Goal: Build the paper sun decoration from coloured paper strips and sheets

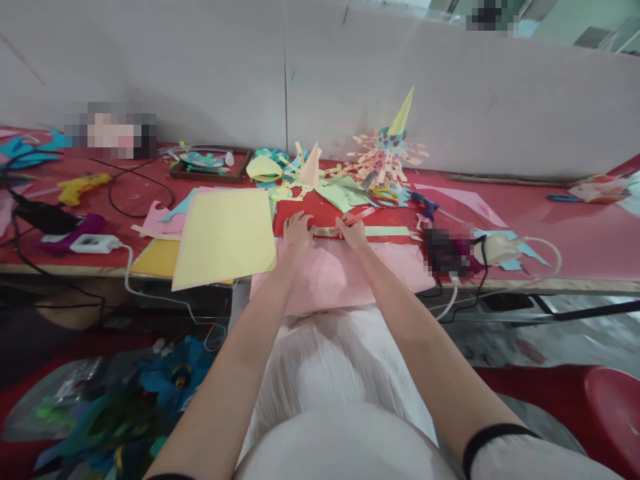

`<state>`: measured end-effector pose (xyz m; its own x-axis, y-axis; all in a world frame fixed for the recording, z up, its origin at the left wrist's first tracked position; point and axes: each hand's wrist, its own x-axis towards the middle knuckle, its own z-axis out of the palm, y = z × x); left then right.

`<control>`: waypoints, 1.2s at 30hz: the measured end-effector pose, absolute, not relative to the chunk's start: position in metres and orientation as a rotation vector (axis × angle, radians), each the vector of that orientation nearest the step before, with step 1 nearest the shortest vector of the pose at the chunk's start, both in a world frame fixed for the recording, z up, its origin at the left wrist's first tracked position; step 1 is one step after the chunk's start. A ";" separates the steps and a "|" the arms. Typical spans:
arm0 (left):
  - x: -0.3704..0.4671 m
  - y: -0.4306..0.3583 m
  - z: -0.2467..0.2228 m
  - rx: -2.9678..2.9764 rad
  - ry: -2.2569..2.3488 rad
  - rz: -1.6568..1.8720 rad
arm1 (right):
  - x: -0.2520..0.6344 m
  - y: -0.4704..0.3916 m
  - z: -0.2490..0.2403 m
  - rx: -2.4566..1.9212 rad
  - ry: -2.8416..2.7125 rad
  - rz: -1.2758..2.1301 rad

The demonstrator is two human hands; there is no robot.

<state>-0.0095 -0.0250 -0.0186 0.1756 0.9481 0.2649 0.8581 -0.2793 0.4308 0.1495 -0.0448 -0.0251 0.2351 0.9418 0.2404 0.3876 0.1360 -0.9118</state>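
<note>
My right hand (353, 232) is closed around a slim red pen (364, 215), its tip hidden near the fingers. Under it lies a long pale green paper strip (387, 231), whose left part looks patterned with small marks. My left hand (299, 230) rests with fingers spread flat at the strip's left end. Both hands lie over a red sheet (320, 202), with a pink sheet (333, 273) nearer to me overhanging the table edge. Just beyond are scissors with yellow and red handles (384, 197).
To the left lie a large pale yellow sheet (225, 233), a yellow glue gun (83, 189) and a tray (210, 163). Paper cone figures with fringes (393, 143) stand at the back. Power strips, cables and a white plug (500, 249) flank the work area. A red stool (613, 413) stands right.
</note>
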 end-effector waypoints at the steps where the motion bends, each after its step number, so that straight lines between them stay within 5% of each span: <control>1: -0.009 -0.025 -0.019 2.263 1.763 0.732 | 0.150 -0.044 -0.026 -1.439 -1.343 0.650; 36: -0.009 -0.030 -0.011 2.235 1.766 0.683 | 0.146 -0.050 -0.015 -1.524 -1.235 0.626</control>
